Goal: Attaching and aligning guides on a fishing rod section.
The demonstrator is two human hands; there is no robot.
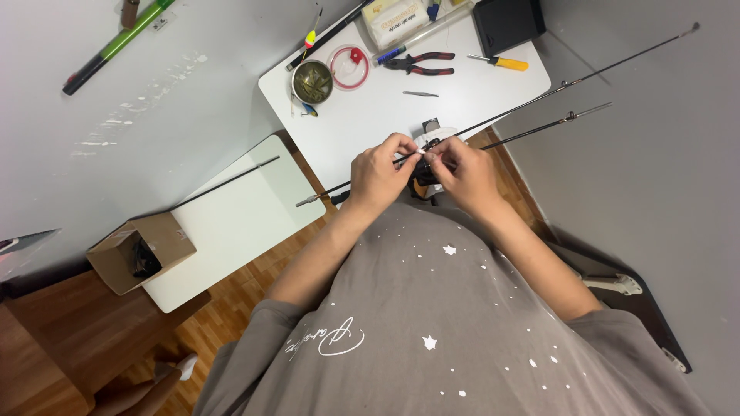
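White round-cornered table (370, 115) against grey walls, wood floor beneath; thin black fishing rod (539, 96) slanting over its right edge. At that edge, left hand (379, 176) and right hand (465, 173) pinched together on the rod, gripping something small and pale, too tiny to identify. Farther back on the table: red-handled pliers (420, 63), yellow-handled screwdriver (502, 63), round metal tin (312, 81); reel below the hands mostly hidden.

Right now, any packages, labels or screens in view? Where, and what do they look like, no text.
Cardboard box: brown, open, dark contents, on the corner of the lower white table.
Flat pack: white, rectangular, yellow printed patch, far edge of the upper white table.
Black case: square, right of it.
No screens.
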